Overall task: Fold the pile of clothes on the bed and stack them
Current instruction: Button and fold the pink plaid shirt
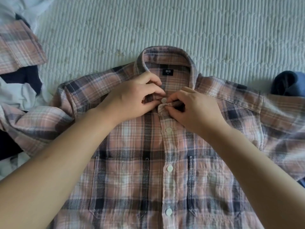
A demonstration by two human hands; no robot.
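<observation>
A pink and navy plaid shirt (132, 179) lies front up on the bed, collar away from me, its sleeves spread to both sides. Three white buttons down the placket are fastened. At the collar, my left hand (132, 100) pinches the left edge of the shirt beside the top white button (163, 100). My right hand (194, 111) pinches the buttonhole edge of the placket just below and right of that button. The two hands nearly touch.
A pile of clothes (18, 63) lies at the left: another pink plaid piece, white and navy garments. A blue garment (290, 85) sits at the right edge. The pale ribbed bed cover (148, 27) stretches beyond the collar.
</observation>
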